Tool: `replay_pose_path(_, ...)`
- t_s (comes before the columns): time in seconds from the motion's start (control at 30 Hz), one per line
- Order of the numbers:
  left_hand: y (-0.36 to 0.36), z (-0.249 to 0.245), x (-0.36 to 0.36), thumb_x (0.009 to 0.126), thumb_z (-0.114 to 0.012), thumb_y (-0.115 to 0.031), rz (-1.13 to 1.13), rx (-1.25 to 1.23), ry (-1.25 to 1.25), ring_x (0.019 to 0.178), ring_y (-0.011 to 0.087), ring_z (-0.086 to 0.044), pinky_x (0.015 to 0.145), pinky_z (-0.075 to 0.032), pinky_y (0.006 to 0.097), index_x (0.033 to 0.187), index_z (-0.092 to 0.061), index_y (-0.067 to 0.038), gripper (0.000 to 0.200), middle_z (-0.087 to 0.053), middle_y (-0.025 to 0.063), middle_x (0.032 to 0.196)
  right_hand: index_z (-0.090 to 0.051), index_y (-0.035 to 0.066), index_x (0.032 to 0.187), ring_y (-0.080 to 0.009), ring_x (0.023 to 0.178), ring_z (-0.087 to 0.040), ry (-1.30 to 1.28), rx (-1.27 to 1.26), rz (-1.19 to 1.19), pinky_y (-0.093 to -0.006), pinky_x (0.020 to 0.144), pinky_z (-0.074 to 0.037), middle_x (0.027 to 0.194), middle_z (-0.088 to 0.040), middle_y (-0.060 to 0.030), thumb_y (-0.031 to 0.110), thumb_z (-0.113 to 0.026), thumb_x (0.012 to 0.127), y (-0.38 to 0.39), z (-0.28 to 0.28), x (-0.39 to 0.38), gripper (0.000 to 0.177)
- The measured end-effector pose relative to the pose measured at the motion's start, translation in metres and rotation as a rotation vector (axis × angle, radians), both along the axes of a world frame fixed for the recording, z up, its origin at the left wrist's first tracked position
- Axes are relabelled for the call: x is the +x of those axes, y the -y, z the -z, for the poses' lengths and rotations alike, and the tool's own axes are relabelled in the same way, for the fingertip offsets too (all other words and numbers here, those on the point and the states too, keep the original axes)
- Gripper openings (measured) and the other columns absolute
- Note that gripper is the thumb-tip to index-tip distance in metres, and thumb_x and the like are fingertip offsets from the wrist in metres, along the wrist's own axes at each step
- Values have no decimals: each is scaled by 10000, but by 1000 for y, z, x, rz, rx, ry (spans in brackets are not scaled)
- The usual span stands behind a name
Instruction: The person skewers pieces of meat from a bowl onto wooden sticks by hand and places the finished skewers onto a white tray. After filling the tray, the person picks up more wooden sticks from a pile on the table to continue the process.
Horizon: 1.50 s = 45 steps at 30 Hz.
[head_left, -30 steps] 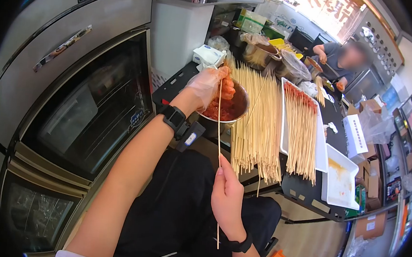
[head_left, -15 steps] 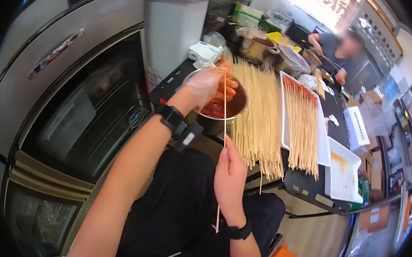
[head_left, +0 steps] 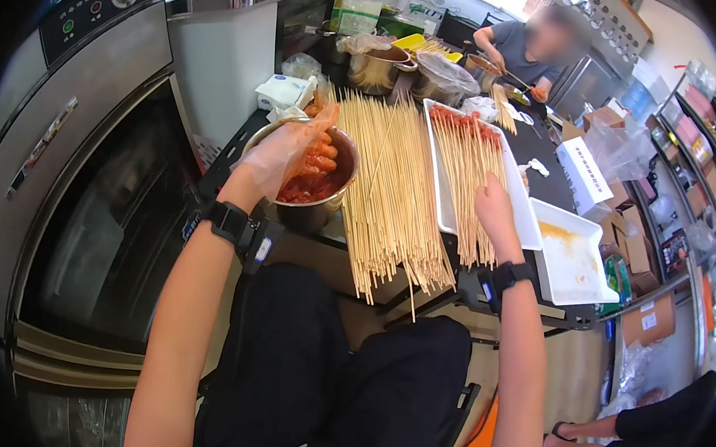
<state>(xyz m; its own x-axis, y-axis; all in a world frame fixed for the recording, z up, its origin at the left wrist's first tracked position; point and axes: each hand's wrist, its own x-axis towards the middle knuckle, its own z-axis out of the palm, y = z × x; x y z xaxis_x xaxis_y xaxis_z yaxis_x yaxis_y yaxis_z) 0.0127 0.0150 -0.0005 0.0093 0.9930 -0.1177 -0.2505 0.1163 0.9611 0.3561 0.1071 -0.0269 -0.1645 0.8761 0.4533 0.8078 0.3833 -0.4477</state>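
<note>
My left hand (head_left: 297, 149), in a clear plastic glove smeared red, is over a metal pot (head_left: 304, 216) of red, sauced meat (head_left: 311, 189). Its fingers are curled, and what they hold is hidden. Bare and closed, my right hand (head_left: 496, 207) pinches a wooden skewer at the right side of the loaded meat skewers (head_left: 465, 169), which lie in a white tray (head_left: 527, 223) with their meat ends at the far side. Between the pot and the tray is a thick spread of bare wooden skewers (head_left: 390, 180).
A second white tray (head_left: 574, 276) with orange liquid stands at the right. Behind are a large pot (head_left: 374, 73) and a plastic-covered pot (head_left: 443, 80). Across the table a person (head_left: 523, 52) handles a skewer. A steel oven-like cabinet (head_left: 117, 231) stands left; shelves (head_left: 695, 156) line the right.
My right hand has moved from in front of the pot, with a skewer, right and forward to the tray. My left hand stays over the pot. The view has shifted.
</note>
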Motion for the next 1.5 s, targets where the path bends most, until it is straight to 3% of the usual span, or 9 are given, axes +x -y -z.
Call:
replay_pose_path(0.3,7,-11,9,789,-592,-530,-21,13,-55,750,164,-546,680,-457,268,946,-501,-13,548,-530,100,892,-551,-5,953,-381,840,-553,453,151,93,-458,744,-439,906,-569,-219,89,-461,795,-31,3,-17,204)
replay_pose_path(0.67,-3,9,-4,846,-563,-353,-40,-13,-318,696,129,-531,651,-439,251,908,-575,-12,346,-583,61,822,-390,63,765,-175,623,-439,-1539,-19,-1079,-318,514,-396,722,-419,-75,36,-505,810,286,-134,-70,127)
replay_pose_path(0.73,-4,7,-4,852,-551,-327,-23,-48,-412,713,150,-545,664,-445,260,970,-575,16,364,-595,77,830,-638,16,935,-240,1017,-547,-1348,-418,-1437,-343,863,-464,995,-582,-112,169,-591,836,292,-154,-49,188)
replay_pose_path(0.97,-5,6,1,871,-509,-296,-24,-52,-479,737,184,-580,633,-455,290,948,-594,-12,306,-606,76,807,-638,-5,751,-193,722,-598,-1685,65,-1498,-307,628,-523,872,-602,-101,-40,-609,747,326,-149,-68,46)
replay_pose_path(1.17,-7,7,-6,832,-443,-124,250,419,-1845,780,257,-595,660,-472,307,939,-611,-99,201,-615,116,846,-639,-9,826,-196,761,-601,-1234,-3,-1612,-315,652,-537,908,-613,-116,91,-546,845,287,-151,-58,138)
replay_pose_path(1.2,-25,22,-11,775,-502,-105,356,407,-1998,812,271,-600,682,-473,336,971,-613,-85,226,-622,132,881,-580,-23,836,-196,749,-581,-654,401,-1037,-302,638,-498,867,-588,-132,69,-533,835,272,-143,-52,104)
replay_pose_path(1.23,-24,21,-10,775,-502,-105,351,406,-1993,812,271,-600,682,-473,336,971,-613,-85,226,-622,132,881,-520,-37,846,-197,736,-560,-71,702,-411,-289,623,-459,826,-564,-148,47,-519,826,258,-133,-51,87)
replay_pose_path(1.3,-20,18,-4,541,-616,-34,475,356,-1960,809,323,-627,675,-503,359,736,-679,-24,205,-640,174,821,-578,-48,964,-151,704,-572,-730,-83,-509,-255,654,-457,785,-596,-85,78,-538,839,207,-133,-107,182)
replay_pose_path(1.5,-20,26,2,673,-648,-190,245,152,-1420,929,319,-606,753,-490,389,960,-653,-42,323,-635,145,992,-595,-15,943,-325,750,-611,207,-42,-290,-381,691,-492,837,-625,-167,67,-555,771,45,-21,-145,195)
